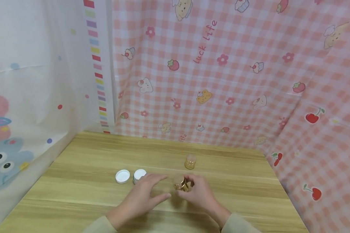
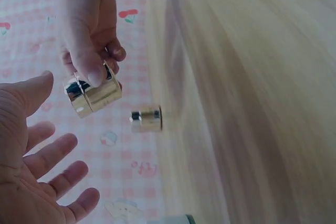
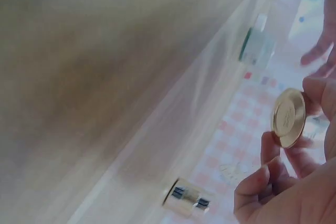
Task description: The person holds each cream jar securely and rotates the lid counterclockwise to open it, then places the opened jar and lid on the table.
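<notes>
My right hand [image 1: 201, 194] pinches a small shiny gold jar [image 1: 180, 184] between thumb and fingers. In the left wrist view this gold jar [image 2: 100, 97] is tilted and raised off the table. Its round gold base [image 3: 287, 118] faces the right wrist camera. My left hand [image 1: 144, 191] is just left of it, thumb and fingers spread, holding nothing. A second small gold jar [image 1: 190, 162] stands upright on the table beyond the right hand. Behind the left hand is a white-topped jar [image 1: 139, 174], partly covered by that hand in the head view.
A round white lid [image 1: 122, 176] lies on the wooden table [image 1: 84, 181], left of the white-topped jar. A pink checked cloth [image 1: 221, 81] hangs behind and along the right side. A white printed cloth [image 1: 32, 81] hangs at the left.
</notes>
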`<control>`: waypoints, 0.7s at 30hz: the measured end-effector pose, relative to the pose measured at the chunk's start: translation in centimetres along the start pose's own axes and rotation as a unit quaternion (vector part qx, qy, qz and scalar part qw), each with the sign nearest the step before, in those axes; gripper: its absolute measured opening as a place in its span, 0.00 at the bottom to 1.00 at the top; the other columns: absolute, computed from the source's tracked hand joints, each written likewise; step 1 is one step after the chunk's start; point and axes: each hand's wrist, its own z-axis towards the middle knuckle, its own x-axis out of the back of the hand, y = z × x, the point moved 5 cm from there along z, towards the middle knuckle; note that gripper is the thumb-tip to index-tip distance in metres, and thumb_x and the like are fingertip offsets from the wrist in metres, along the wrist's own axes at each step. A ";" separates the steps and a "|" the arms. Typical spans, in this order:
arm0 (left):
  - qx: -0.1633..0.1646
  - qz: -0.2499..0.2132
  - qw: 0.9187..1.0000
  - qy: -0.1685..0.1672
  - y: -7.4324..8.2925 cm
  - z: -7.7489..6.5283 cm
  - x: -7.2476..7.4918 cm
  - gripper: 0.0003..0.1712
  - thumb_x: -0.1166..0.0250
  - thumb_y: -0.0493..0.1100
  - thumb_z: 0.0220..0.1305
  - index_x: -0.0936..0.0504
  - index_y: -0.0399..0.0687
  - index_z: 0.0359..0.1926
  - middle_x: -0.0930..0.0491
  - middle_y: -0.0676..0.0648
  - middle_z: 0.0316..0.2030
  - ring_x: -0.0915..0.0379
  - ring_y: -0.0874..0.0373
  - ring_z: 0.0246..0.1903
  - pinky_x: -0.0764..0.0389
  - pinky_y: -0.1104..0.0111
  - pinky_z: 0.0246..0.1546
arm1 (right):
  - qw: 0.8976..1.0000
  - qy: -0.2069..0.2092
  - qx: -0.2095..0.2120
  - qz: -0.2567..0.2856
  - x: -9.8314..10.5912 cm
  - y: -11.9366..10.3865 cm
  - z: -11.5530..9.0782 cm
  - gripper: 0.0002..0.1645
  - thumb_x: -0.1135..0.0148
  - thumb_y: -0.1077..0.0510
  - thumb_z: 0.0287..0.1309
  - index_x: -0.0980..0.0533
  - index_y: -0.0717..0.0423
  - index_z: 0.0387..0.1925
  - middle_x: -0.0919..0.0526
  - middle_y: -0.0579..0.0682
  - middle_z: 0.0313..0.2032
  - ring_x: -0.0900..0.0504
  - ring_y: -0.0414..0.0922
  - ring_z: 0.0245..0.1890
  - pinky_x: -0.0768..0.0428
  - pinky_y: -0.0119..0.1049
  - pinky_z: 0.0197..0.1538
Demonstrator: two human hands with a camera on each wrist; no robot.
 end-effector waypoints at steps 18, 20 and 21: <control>-0.083 -0.011 0.996 -0.044 2.2 -0.4 -0.2 0.22 0.24 0.57 0.65 0.13 0.60 0.58 0.12 0.63 0.48 0.23 0.63 0.53 0.19 0.61 0.57 | 0.991 -0.051 0.114 -0.046 -1.3 -3.7 -3.6 0.12 0.19 0.48 0.55 0.12 0.37 0.41 0.14 0.29 0.34 0.21 0.28 0.37 0.20 0.28 0.42; -0.091 -0.005 0.994 -0.057 2.3 -0.6 -0.2 0.22 0.25 0.58 0.66 0.13 0.62 0.59 0.12 0.64 0.48 0.23 0.64 0.53 0.19 0.60 0.58 | 0.992 -0.077 0.100 -0.021 -1.4 -3.6 -3.7 0.11 0.19 0.47 0.56 0.13 0.37 0.41 0.15 0.29 0.33 0.21 0.29 0.35 0.19 0.28 0.40; -0.092 -0.003 0.994 -0.064 2.3 -0.6 -0.2 0.22 0.25 0.58 0.66 0.13 0.63 0.59 0.12 0.65 0.48 0.23 0.64 0.54 0.20 0.59 0.59 | 0.992 -0.090 0.093 -0.008 -1.5 -3.5 -3.7 0.11 0.19 0.46 0.57 0.13 0.37 0.41 0.15 0.29 0.33 0.22 0.29 0.35 0.19 0.27 0.39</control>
